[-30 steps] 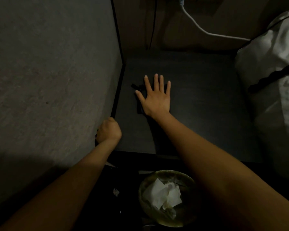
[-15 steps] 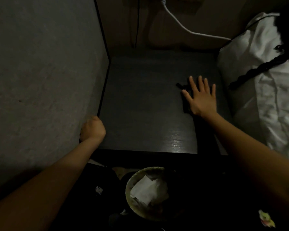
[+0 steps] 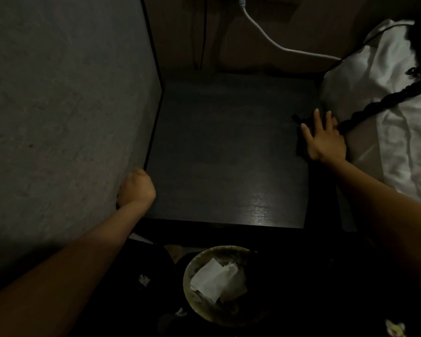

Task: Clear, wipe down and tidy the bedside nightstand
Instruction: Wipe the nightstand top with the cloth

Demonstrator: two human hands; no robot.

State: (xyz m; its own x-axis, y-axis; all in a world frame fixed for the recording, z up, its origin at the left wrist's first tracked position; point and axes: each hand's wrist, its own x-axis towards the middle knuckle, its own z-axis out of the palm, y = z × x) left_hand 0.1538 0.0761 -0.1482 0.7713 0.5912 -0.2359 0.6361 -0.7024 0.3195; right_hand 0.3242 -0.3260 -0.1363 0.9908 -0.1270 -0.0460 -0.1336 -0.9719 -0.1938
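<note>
My right hand (image 3: 325, 139) lies flat, fingers spread, pressing a dark cloth (image 3: 301, 132) at the right edge of the nightstand surface (image 3: 229, 154), just beside the white bedding (image 3: 387, 117); my left hand (image 3: 137, 188) is curled over the near left corner, bracing, though I can't tell what its fingers grip; to wipe well, I judge, keep the palm flat and overlap each pass; count: one cloth, one surface, one bin (image 3: 187, 283) below with a few crumpled papers (image 3: 214, 280), one white cable (image 3: 277, 46) behind, two hands.
</note>
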